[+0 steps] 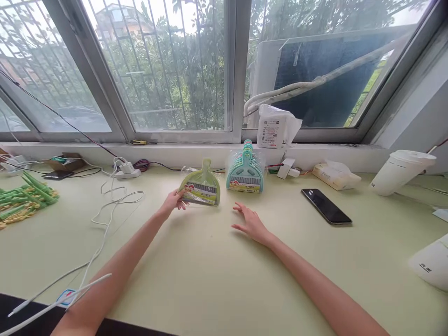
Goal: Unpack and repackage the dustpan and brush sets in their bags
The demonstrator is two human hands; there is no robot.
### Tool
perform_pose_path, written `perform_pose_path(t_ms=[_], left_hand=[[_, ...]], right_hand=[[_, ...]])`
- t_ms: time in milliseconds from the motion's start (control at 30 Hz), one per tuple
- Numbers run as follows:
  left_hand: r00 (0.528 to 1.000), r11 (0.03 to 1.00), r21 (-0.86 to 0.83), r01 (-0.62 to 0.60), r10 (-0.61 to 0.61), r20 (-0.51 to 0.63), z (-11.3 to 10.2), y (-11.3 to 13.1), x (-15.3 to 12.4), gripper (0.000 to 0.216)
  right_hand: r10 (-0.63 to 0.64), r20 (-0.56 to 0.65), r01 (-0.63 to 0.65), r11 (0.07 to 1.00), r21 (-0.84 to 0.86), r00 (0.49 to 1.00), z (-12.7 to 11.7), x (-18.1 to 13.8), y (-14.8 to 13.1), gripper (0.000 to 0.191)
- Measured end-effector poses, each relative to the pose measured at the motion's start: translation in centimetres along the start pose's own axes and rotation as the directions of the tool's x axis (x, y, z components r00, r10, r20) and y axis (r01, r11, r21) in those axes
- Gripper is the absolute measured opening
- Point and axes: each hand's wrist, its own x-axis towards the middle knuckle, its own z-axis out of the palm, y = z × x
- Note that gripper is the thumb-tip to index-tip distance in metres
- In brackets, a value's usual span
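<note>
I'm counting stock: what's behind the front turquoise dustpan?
Behind the front turquoise dustpan, more dustpans stand stacked, only tops and edges showing. The rest is covered; their number is unclear.

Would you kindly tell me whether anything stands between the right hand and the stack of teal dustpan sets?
Nothing visible does: the right hand is just in front of the teal stack. The green dustpan set, held by the left hand, is off to the left.

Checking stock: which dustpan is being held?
The yellow-green dustpan, held by the left hand; the others are in the turquoise-fronted stack to its right.
</note>
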Motion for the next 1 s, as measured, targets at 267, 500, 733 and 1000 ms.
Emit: perform_pose_path(t_ms=[267,500,733,1000], left_hand=[[0.923,0.930,-0.139,0.339,-0.300,0.242,8.2,0.5,-5.8,0.054],[0.871,0.886,-0.303,0.351,-0.190,0.453,6.3,0.2,-6.0,0.059],[0.888,0.892,-0.429,0.141,0.077,0.453,6.7,-0.4,-7.1,0.097],[0.936,0.945,-0.275,0.177,-0.075,0.343,7.4,-0.1,-6.3,0.066]], right_hand=[[-0.001,-0.119,0.025,0.980,0.198,0.993,-0.4,0.2,0.5,0.056],[0.095,-0.087,-0.063,0.946,0.317,0.992,-0.8,0.3,0.3,0.039],[0.237,-0.147,-0.137,0.860,0.491,0.960,0.2,0.7,0.8,0.034],[0.334,-0.227,-0.148,0.801,0.580,0.915,0.1,0.6,0.9,0.070]])
